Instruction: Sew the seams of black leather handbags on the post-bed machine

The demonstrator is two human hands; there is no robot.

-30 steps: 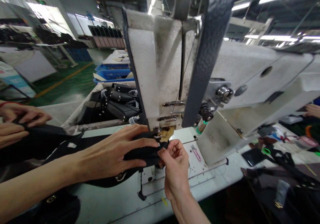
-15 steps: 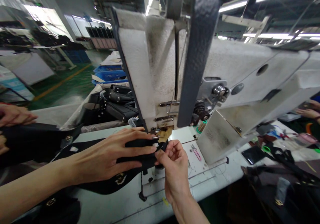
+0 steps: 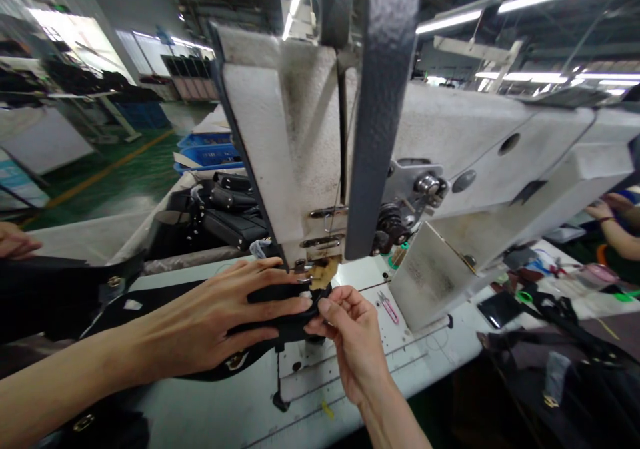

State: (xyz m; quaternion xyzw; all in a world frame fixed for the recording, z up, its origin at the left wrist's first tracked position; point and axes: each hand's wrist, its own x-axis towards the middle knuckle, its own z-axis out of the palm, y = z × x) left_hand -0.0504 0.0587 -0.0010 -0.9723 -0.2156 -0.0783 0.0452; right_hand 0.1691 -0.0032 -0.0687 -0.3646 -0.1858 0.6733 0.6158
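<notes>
1. left hand (image 3: 220,312), fingers spread, rests on black cloth (image 3: 293,329).
2. right hand (image 3: 353,325) pinches the black cloth's right end.
3. black cloth lies under the sewing machine (image 3: 260,135) on the counter (image 3: 187,405), left of scissors (image 3: 389,308).

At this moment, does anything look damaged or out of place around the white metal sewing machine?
Yes: the ragged tan piece under the head of the white metal sewing machine has an uneven edge, as if torn. A small yellow scrap lies on the pale green tabletop, apparently stray.

Single head-worn view, forward and down, close above both hands (image 3: 220,315) (image 3: 357,335), sewing machine (image 3: 310,135) just ahead
</notes>
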